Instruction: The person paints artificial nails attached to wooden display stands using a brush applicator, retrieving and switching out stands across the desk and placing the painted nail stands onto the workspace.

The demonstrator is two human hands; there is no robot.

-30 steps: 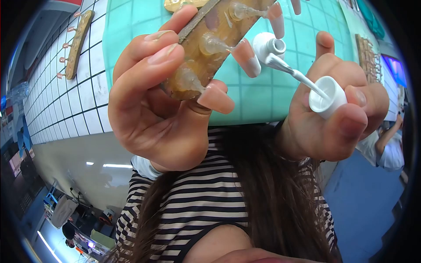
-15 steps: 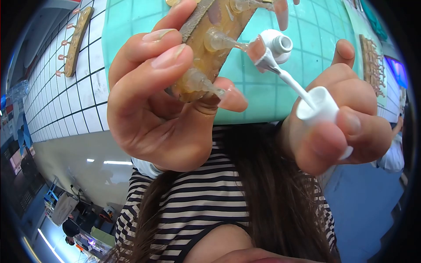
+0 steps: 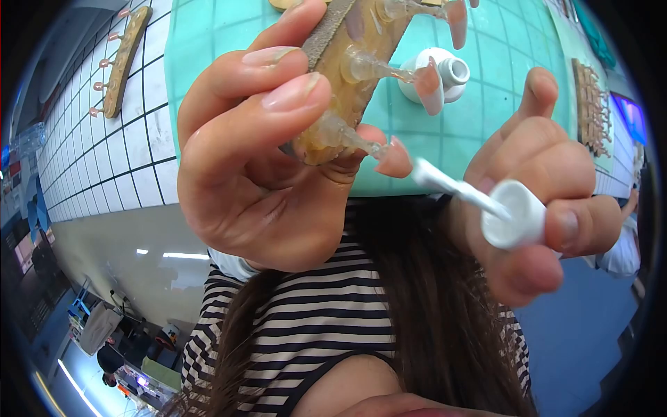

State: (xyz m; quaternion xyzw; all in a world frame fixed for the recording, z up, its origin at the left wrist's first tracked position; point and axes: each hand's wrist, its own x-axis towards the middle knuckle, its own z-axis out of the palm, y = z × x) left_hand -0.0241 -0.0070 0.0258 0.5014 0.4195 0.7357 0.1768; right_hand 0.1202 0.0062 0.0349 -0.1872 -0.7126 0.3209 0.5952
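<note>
My left hand (image 3: 271,153) grips a wooden strip (image 3: 354,97) with clear stems stuck along it. Each stem carries a false nail; the lowest nail (image 3: 394,158) is pinkish and points right, and another nail (image 3: 429,86) above it has a whitish tip. In my right hand (image 3: 549,187) is the white cap of a nail polish brush (image 3: 513,214), pinched between the fingers. The brush's bristles, coated white and blurred, are just right of the lowest nail, with a small gap seeming to lie between. Behind the strip stands an open white polish bottle (image 3: 438,75).
A green mat (image 3: 500,76) covers part of the white tiled table (image 3: 135,149). Another strip with false nails (image 3: 125,66) lies at the left, and more strips (image 3: 590,108) at the right. A person (image 3: 111,358) is in the background.
The brush has left the upper nail and moved down to beside the lowest nail. That upper nail now shows a white-coated tip. My left hand and the strip shifted slightly right.
</note>
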